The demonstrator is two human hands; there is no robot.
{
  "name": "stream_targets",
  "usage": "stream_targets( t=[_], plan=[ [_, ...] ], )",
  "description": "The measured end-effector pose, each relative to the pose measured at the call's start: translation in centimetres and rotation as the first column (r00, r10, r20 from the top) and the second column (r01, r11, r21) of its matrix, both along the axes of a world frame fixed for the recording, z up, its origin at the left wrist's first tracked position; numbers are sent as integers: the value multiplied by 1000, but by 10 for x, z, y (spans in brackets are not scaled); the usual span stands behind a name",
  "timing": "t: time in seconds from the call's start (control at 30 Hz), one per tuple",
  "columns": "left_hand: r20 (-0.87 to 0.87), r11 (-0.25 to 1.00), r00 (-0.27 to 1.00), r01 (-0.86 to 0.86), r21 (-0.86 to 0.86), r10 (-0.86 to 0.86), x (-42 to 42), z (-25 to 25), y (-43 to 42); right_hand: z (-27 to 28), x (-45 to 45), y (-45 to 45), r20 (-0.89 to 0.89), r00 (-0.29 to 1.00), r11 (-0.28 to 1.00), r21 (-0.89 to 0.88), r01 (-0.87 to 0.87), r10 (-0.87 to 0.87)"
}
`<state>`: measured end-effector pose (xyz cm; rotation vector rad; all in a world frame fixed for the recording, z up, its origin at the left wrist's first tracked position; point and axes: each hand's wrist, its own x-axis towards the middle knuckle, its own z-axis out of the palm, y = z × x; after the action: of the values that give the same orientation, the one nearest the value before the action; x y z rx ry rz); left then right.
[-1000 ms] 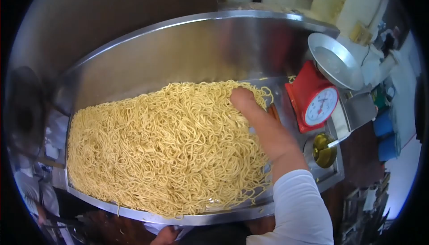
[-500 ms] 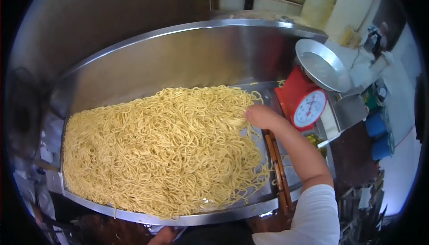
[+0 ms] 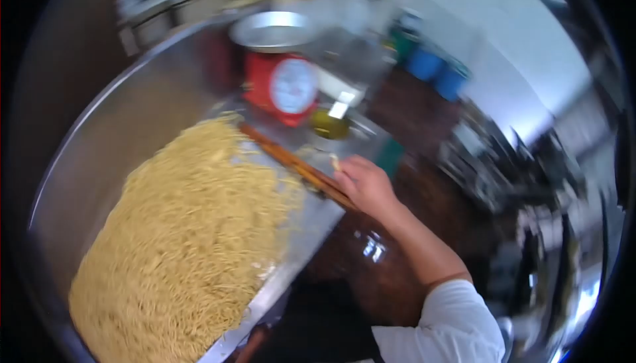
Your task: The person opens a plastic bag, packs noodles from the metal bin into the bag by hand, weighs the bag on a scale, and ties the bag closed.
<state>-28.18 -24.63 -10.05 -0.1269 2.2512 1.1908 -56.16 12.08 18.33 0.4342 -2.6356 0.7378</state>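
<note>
A broad heap of yellow noodles lies in a stainless steel tray, blurred by the turning view. My right hand is closed in a pinch past the wooden bars at the tray's right end. From its fingertips a small pale yellow bit sticks up, which looks like a piece of noodle. Below the tray's front rim, part of my left hand shows at the bottom edge. Its fingers are hidden and smeared.
Two brown wooden bars cross the tray near its right end. Behind them stand a red dial scale with a round metal pan and a container of yellow-green liquid. Blue buckets are on the floor farther back.
The view has swung to the right, so the noodles and scale sit farther left. My right hand has left the noodle heap and moved past the wooden bars, fingers pinched.
</note>
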Motion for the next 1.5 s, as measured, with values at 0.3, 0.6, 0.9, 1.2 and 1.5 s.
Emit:
stream_targets(
  t=[0.3,0.6,0.9,1.2,1.5],
  plan=[
    [-186,952,935,307,-9,-303,-15,-23,0,41,233,100,-352,793,850,-17,527,-498],
    [22,988,998,59,142,-63,-5,23,51,-27,441,264,-362,405,374,155,914,-839],
    [264,905,939,-298,305,220,24,111,116,-114,410,320,133,527,487,-248,838,-839],
    [233,818,951,-295,494,203,40,210,130,-187,350,78,890,369,461,-455,762,269],
    [633,-14,584,-729,684,509,72,184,34,-24,246,24,591,696,750,-651,113,408]
  ],
)
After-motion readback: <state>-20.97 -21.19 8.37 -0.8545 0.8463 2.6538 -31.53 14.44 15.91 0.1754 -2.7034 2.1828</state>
